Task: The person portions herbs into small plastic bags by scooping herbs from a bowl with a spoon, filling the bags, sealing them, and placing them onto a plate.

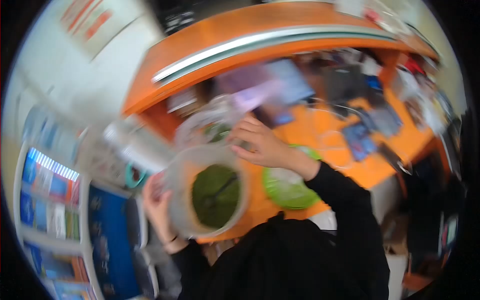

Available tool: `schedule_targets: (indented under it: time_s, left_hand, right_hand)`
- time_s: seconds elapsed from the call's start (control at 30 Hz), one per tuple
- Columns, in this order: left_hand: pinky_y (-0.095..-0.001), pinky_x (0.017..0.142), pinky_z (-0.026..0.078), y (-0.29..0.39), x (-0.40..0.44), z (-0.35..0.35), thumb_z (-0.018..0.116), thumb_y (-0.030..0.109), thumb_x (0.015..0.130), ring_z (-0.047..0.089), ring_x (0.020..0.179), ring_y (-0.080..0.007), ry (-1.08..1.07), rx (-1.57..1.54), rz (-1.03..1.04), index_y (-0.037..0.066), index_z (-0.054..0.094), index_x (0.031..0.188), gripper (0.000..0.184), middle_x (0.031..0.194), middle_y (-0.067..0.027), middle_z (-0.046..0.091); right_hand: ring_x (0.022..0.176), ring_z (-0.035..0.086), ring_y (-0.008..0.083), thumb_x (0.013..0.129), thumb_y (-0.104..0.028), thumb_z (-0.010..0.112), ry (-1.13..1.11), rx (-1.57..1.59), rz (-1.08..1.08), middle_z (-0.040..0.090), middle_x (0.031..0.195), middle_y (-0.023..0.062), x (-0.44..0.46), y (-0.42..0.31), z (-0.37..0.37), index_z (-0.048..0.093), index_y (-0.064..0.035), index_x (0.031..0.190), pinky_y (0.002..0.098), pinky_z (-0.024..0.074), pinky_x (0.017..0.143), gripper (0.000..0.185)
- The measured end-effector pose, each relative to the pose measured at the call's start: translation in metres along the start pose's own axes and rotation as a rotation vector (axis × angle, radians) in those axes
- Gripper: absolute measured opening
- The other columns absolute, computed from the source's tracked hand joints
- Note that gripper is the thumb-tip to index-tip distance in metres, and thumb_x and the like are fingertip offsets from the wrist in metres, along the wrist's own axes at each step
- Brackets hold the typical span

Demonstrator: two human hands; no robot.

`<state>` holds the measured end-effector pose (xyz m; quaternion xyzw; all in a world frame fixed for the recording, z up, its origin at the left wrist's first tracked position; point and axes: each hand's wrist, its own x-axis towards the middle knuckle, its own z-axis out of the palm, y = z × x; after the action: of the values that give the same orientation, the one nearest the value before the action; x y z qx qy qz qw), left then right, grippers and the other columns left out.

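Starting far left: books (55, 220) on white shelf (86, 215), then teal cup (129, 177) just beside white cylinder (140, 145), too blurred to name better

Next along: grasping tub (181, 195) with left hand (160, 212), wrapped round its left wall; held with mouth toward camera, at near edge of orange desk (320, 120); hard to judge tilt, or whether resting on desk or lifted off

Inside tub: green powder (217, 212) over the bottom, plus dark spoon (227, 184), or similar tool, lying in powder, untouched by either hand

Behind tub: clear container (192, 132), bag or tub unclear, with some green showing inside

Then right hand (260, 142), with fingers bent, at upper right rim of tub, close by clear container; too blurred to say whether pinching rim, something small or nothing

Further right: green dish (280, 198), or maybe lid, on desk just beside right wrist; well apart from tub, blue packet (359, 141)

Step in hand, judging from this: steadying tub with left, busy near rim with right, not scooping

Next, seems to call for keeping left grip firm, holding tub level enough not to shed powder, moving right fingers without knocking spoon
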<state>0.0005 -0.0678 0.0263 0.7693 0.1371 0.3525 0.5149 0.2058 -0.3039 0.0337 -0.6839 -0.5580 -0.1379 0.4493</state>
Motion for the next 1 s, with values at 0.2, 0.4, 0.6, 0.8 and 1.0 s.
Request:
schedule_targets:
  time_s: [0.2, 0.4, 0.6, 0.8, 1.0]
  left_hand:
    - [-0.0279, 0.089, 0.036, -0.027, 0.008, -0.014, 0.075, 0.018, 0.067, 0.049, 0.102, -0.0153, -0.149, -0.412, -0.012, 0.002, 0.045, 0.121, 0.064, 0.113, -0.0064, 0.052]
    - [-0.0297, 0.092, 0.035, -0.032, 0.005, -0.016, 0.077, 0.011, 0.064, 0.047, 0.105, -0.0165, -0.224, -0.629, -0.018, 0.000, 0.040, 0.125, 0.072, 0.113, -0.0063, 0.048]
    - [-0.0317, 0.094, 0.035, -0.033, 0.006, -0.019, 0.078, 0.011, 0.061, 0.044, 0.109, -0.0192, -0.152, -0.527, 0.059, -0.002, 0.038, 0.126, 0.078, 0.117, -0.0101, 0.043]
    - [-0.0324, 0.095, 0.035, -0.030, 0.007, -0.018, 0.078, 0.010, 0.061, 0.044, 0.109, -0.0194, -0.101, -0.508, 0.057, -0.003, 0.033, 0.129, 0.083, 0.121, -0.0108, 0.040]
    - [-0.0318, 0.095, 0.034, -0.029, 0.004, -0.022, 0.078, 0.014, 0.062, 0.042, 0.111, -0.0192, -0.020, -0.554, 0.051, -0.004, 0.031, 0.130, 0.085, 0.120, -0.0094, 0.039]
  right_hand:
    - [0.097, 0.052, 0.0330, 0.079, -0.034, 0.056, -1.271, -0.312, 0.003, 0.057, 0.097, 0.0188, 0.037, -0.029, 0.112, 0.055, -0.0004, 0.105, 0.0401, 0.0415, 0.083, 0.042]
    - [0.075, 0.061, 0.0342, 0.072, -0.008, 0.051, -1.395, -0.201, 0.138, 0.062, 0.080, 0.0186, 0.002, -0.013, 0.163, 0.062, -0.0008, 0.080, 0.0410, 0.0489, 0.063, 0.016]
    - [0.072, 0.060, 0.0341, 0.074, -0.007, 0.049, -1.306, -0.089, 0.131, 0.061, 0.074, 0.0182, 0.006, -0.071, 0.151, 0.060, -0.0014, 0.078, 0.0434, 0.0471, 0.062, 0.013]
    - [0.069, 0.058, 0.0316, 0.079, -0.013, 0.053, -1.222, 0.163, 0.353, 0.060, 0.074, 0.0156, 0.019, -0.071, 0.098, 0.060, -0.0034, 0.093, 0.0390, 0.0444, 0.061, 0.018]
    - [0.055, 0.052, 0.0210, 0.081, -0.018, 0.057, -0.916, 0.236, 0.608, 0.058, 0.065, 0.0136, 0.033, -0.065, 0.063, 0.063, -0.0008, 0.087, 0.0317, 0.0413, 0.055, 0.020]
